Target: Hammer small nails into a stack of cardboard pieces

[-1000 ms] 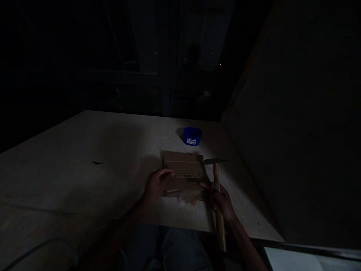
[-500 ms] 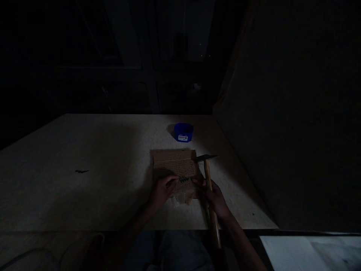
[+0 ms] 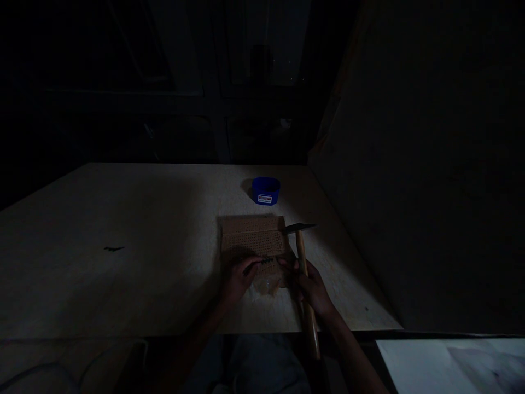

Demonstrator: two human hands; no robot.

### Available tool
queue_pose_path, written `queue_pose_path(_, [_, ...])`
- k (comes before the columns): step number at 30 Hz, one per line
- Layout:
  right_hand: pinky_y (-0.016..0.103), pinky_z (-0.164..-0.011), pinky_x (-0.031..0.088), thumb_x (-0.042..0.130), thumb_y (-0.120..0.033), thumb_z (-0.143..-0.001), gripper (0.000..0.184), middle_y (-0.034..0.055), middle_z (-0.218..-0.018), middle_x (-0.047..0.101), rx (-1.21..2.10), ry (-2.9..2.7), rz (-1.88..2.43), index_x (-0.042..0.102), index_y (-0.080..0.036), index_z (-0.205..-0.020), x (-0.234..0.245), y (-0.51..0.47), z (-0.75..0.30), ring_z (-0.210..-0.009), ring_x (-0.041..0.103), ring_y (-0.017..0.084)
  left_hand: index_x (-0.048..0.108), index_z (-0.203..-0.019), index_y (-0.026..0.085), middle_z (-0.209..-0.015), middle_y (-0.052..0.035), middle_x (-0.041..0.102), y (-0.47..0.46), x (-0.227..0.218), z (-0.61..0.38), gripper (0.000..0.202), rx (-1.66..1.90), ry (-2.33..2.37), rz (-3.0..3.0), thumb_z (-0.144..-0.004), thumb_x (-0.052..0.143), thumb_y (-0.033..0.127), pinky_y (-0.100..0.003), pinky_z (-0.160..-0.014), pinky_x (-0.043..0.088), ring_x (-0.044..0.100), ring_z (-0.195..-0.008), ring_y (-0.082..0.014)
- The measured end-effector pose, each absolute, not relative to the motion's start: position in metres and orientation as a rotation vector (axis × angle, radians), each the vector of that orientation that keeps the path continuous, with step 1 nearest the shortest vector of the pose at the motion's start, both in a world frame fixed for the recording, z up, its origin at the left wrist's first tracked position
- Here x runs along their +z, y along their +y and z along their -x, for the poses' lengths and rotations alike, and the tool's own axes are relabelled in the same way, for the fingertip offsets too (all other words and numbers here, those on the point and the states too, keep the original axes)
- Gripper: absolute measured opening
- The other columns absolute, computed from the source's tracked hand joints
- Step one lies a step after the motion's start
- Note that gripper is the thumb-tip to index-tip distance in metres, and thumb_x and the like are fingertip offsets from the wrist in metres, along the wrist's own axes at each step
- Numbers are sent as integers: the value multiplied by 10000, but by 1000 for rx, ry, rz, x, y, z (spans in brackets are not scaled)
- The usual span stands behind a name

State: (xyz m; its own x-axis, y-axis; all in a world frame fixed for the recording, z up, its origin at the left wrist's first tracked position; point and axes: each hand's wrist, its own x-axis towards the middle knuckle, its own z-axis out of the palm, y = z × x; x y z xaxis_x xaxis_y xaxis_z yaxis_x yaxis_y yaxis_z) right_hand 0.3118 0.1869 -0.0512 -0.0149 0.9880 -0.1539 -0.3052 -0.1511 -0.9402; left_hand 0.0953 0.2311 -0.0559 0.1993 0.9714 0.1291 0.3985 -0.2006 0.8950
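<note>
The scene is very dark. A brown perforated board lies on the pale table, with a short row of dark nails standing in its near part. My left hand rests on the board's near edge, its fingers pinched on a thin dark nail beside that row. My right hand is closed round the wooden handle of a hammer, whose metal head lies just off the board's right edge.
A small blue tub stands on the table behind the board. A tall dark panel rises along the table's right side. A small dark scrap lies at the left. A pale sheet shows at the lower right.
My left hand has slid from the board's left edge to the nail row and pinched a nail. The view has shifted slightly; the hammer stays in my right hand.
</note>
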Motion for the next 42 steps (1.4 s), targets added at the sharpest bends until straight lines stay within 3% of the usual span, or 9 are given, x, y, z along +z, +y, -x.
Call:
queue_pose_path(8, [191, -307, 303, 688, -322, -712, 267, 138, -1169, 744, 1452, -884, 1075, 495, -210, -858, -49, 187, -311, -309, 407, 34, 752, -963, 228, -978, -48, 779, 230, -61, -95, 237, 1014, 1293, -1691, -894, 560, 348, -327, -866, 577, 724, -928, -197])
queue_pose_path(13, [187, -305, 296, 694, -318, -705, 270, 142, -1168, 743, 1430, -893, 1095, 493, -212, -851, -50, 187, -312, -312, 403, 33, 680, -1182, 240, -1004, -52, 763, 232, -74, -94, 330, 1070, 1336, -1753, -880, 603, 347, -341, -894, 566, 714, -945, -190])
queue_pose_path(22, [206, -336, 336, 644, -396, -776, 249, 75, -948, 771, 1408, -1057, 1222, 489, -235, -885, -22, 148, -304, -348, 413, 72, 662, -1191, 251, -961, -50, 755, 230, -84, -93, 317, 1110, 1341, -1837, -886, 614, 322, -374, -924, 559, 706, -931, -195])
queue_pose_path(26, [320, -638, 522, 575, -356, -841, 173, 97, -1007, 753, 1288, -1349, 1227, 597, -230, -957, -1, 109, -303, -726, 657, 214, 670, -1192, 251, -1018, -62, 751, 231, -82, -94, 329, 1100, 1299, -1839, -866, 637, 281, -387, -948, 550, 698, -981, -205])
queue_pose_path(28, [361, -769, 525, 536, -353, -878, 230, 107, -1092, 734, 1232, -1439, 1308, 646, -240, -1044, 6, 93, -303, -898, 667, 257, 675, -1185, 244, -1086, -72, 739, 232, -82, -94, 326, 1113, 1307, -1819, -861, 642, 269, -385, -936, 556, 694, -1001, -208])
queue_pose_path(31, [380, -853, 510, 513, -360, -898, 333, 107, -1132, 710, 1201, -1508, 1478, 666, -264, -1179, 15, 84, -299, -989, 648, 276, 671, -1190, 245, -1095, -70, 738, 233, -83, -94, 319, 1132, 1306, -1805, -873, 633, 254, -371, -929, 556, 693, -1005, -202])
queue_pose_path(38, [359, -799, 508, 517, -386, -833, 308, 98, -1002, 734, 1197, -1514, 1528, 688, -220, -1028, 22, 106, -279, -937, 653, 280, 674, -1178, 260, -1031, -52, 741, 233, -83, -95, 333, 1103, 1318, -1837, -857, 628, 186, -354, -907, 556, 694, -973, -195])
queue_pose_path(42, [320, -708, 470, 481, -341, -857, 209, 66, -827, 728, 1398, -1529, 1565, 630, -199, -892, 17, 117, -271, -776, 653, 231, 685, -1157, 265, -1052, -50, 735, 232, -83, -95, 378, 1064, 1362, -1867, -808, 635, 130, -370, -935, 545, 680, -999, -209])
